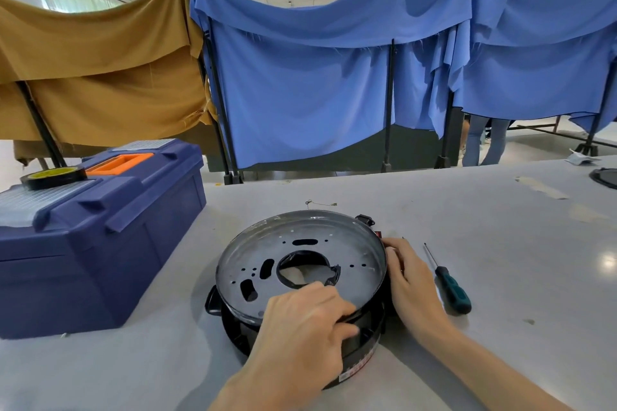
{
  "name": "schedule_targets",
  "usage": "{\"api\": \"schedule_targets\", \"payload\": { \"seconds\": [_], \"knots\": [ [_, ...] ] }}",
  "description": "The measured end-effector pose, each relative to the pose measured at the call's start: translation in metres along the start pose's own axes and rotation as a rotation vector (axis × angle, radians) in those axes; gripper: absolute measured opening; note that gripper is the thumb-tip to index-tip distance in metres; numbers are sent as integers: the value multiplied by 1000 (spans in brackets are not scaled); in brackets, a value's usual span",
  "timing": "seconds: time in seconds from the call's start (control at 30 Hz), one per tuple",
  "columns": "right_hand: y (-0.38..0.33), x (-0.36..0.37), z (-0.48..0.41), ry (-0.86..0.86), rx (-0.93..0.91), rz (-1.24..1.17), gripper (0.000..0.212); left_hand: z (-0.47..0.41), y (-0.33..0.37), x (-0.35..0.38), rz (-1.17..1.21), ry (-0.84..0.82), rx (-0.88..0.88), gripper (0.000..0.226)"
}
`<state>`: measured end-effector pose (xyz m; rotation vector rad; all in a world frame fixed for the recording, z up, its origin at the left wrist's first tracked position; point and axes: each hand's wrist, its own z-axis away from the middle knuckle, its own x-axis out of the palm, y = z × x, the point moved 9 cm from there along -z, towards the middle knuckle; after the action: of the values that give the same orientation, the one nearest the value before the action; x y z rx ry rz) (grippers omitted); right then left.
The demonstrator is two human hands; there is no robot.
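Head view: black cooker base [236, 330] under a perforated grey plate [350, 252].

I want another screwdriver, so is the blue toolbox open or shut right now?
Shut: the blue toolbox has its lid flat down, and a tape roll rests on top.

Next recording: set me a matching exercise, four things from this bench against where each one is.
Things:
1 screwdriver
2 tape roll
3 toolbox
4 left hand

Places:
A on the toolbox lid
B gripping the near rim of the cooker base
C lying on the table, just right of the right hand
D standing on the left side of the table

Pairs: 1-C; 2-A; 3-D; 4-B
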<state>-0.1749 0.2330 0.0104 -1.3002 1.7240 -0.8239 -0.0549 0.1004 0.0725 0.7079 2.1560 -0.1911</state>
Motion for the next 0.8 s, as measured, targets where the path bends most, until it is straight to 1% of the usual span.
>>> {"api": "schedule_targets", "payload": {
  "seconds": [0.1, 0.17, 0.3, 0.33, 0.4, 0.43, 0.5, 0.53, 0.57, 0.67, 0.73, 0.8],
  "knots": [
    [3, -1, -2, -10, 10, 6, 27, -1, 4, 5, 75, -63, -6, 11],
    [7, -2, -4, -22, 47, 12, 29, -1, 1, 6, 151, -90, -44, 16],
    [15, -2, -6, -64, 171, -145, 35, -3, -6, 9, 273, -183, -141, 41],
    [15, -1, -6, -87, 181, -173, 33, -3, -7, 11, 264, -213, -152, 49],
    [13, -1, -6, -113, 177, -200, 19, 0, -12, 16, 206, -296, -176, 67],
    [13, 0, -6, -123, 184, -205, 15, 1, -15, 18, 179, -330, -184, 75],
    [13, 1, -6, -139, 199, -186, 19, 5, -22, 23, 133, -389, -212, 90],
    [12, 1, -6, -141, 200, -168, 21, 7, -24, 26, 114, -414, -230, 93],
    [11, 1, -7, -140, 192, -158, 20, 8, -25, 28, 101, -436, -239, 93],
    [4, 1, -7, -149, 150, -150, 25, 10, -19, 35, 100, -486, -234, 77],
    [2, 1, -8, -162, 143, -144, 29, 10, -14, 39, 105, -490, -206, 73],
    [2, 1, -10, -181, 152, -144, 28, 10, -8, 44, 112, -493, -183, 70]
  ]
}}
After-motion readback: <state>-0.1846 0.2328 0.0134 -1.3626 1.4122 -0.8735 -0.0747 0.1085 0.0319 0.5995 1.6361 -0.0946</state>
